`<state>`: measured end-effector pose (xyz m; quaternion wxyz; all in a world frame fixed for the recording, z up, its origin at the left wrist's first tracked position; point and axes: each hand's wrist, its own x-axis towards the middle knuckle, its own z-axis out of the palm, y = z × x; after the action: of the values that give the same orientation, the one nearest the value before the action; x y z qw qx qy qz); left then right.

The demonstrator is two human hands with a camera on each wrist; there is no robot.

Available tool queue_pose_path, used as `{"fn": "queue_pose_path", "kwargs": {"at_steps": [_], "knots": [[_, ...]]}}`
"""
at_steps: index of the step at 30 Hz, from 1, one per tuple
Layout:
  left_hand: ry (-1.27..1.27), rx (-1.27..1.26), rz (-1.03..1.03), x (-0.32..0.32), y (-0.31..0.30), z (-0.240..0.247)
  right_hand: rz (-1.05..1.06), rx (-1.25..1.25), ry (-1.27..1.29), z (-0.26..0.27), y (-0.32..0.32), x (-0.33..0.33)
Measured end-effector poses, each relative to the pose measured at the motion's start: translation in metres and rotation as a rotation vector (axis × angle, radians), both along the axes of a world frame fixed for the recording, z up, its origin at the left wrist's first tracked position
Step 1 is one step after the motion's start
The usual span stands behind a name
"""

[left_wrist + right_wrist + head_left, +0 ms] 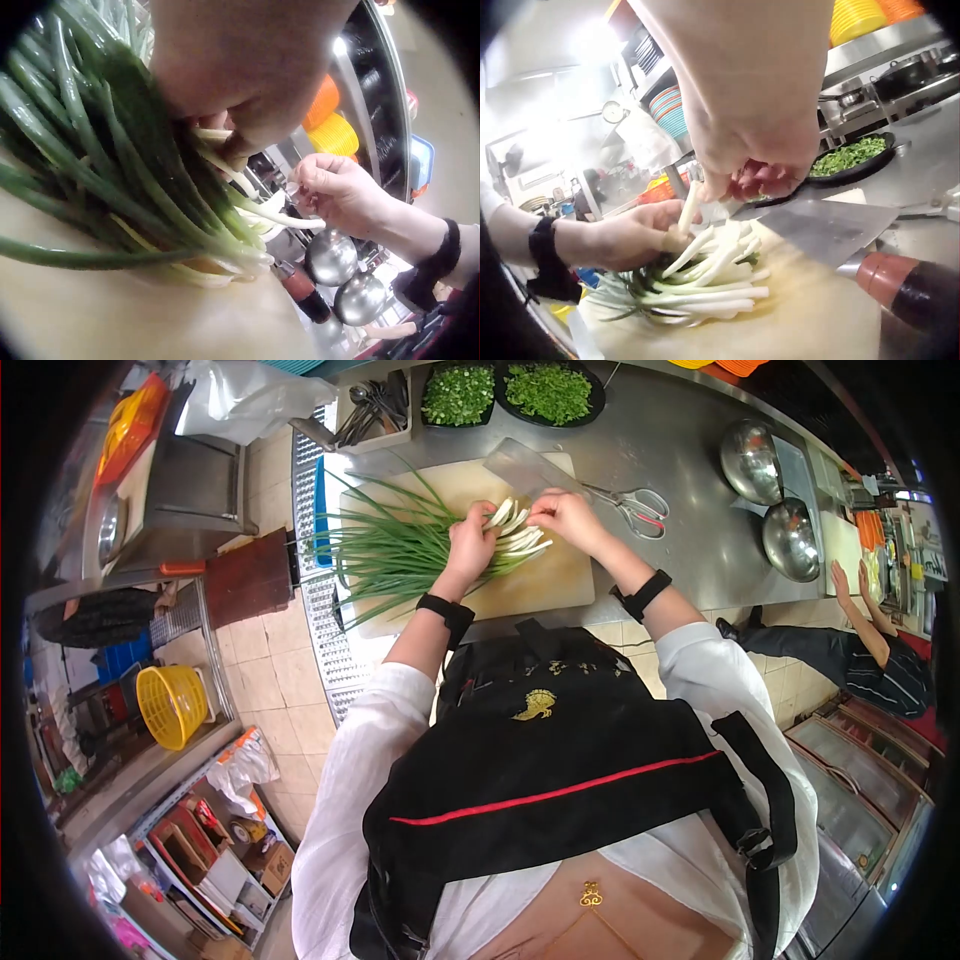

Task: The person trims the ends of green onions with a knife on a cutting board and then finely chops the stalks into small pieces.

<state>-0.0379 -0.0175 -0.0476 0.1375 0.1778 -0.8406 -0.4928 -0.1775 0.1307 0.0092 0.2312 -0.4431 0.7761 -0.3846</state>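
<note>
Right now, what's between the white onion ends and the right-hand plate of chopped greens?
The head view shows the cleaver over the edge of the cutting board, plus some bare counter, between the white onion ends and that plate.

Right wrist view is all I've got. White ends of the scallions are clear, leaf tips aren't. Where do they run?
Observer: In the head view the scallions fan out leftward, some tips passing the left edge of the cutting board.
Operator: Something's cut off at my right edge, past the cleaver. What?
Observer: Scissors, whole in the head view, lying on the counter.
Operator: Any bowls outside my frame?
Observer: Yes, two shiny metal bowls, to the right of the scissors.
</note>
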Motion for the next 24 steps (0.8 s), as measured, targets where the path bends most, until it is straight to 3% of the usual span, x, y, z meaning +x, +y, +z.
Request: {"fn": "queue_pose_path", "kwargs": {"at_steps": [5, 9, 12, 14, 20, 24], "knots": [[-0.074, 0.092, -0.013, -0.002, -0.003, 0.002, 0.259, 0.151, 0.402, 0.001, -0.007, 0.003], [-0.096, 0.045, -0.003, -0.002, -0.001, 0.004, 0.259, 0.168, 0.420, -0.003, -0.008, 0.005], [-0.103, -0.048, -0.063, 0.000, 0.000, 0.004, 0.185, 0.053, 0.310, -0.017, -0.004, 0.004], [-0.119, -0.115, -0.125, 0.002, 0.001, 0.006, -0.016, -0.021, 0.079, -0.028, -0.003, 0.005], [-0.191, -0.176, -0.121, -0.001, 0.002, 0.006, -0.381, 0.073, 0.105, -0.029, 0.003, 0.000], [-0.172, -0.171, -0.120, -0.002, 0.002, 0.004, -0.397, 0.119, 0.049, -0.031, 0.011, -0.003]]}}
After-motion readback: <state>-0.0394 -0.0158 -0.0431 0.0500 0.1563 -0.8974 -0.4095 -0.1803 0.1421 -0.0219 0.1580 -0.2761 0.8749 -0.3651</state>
